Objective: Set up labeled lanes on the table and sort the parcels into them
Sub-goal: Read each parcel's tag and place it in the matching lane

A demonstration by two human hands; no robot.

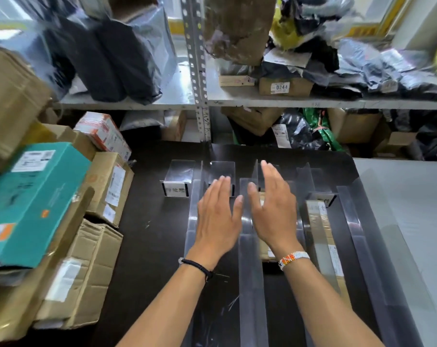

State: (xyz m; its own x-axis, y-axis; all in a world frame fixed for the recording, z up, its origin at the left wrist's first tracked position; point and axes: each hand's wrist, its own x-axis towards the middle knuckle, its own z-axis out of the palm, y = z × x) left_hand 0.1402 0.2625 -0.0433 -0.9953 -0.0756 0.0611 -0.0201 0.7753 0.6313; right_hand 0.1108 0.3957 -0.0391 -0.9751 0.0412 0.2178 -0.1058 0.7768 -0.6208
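Observation:
Several clear acrylic dividers (pixel 251 271) stand in rows on the black table (pixel 150 246), forming lanes. Clear label holders stand at the lanes' far ends, one at the left (pixel 176 186) and one at the right (pixel 323 197). My left hand (pixel 217 219) hovers flat with straight fingers over the left lane. My right hand (pixel 275 211) is held open over the middle lane, where a brown parcel (pixel 265 251) lies partly hidden beneath it. A long cardboard parcel (pixel 323 244) lies in the right lane. Neither hand holds anything.
Cardboard boxes (pixel 79 271) and a teal box (pixel 34 201) are piled at the table's left. A metal shelf rack (pixel 200 96) behind the table is full of bagged and boxed parcels. A grey surface (pixel 407 209) adjoins the table's right side.

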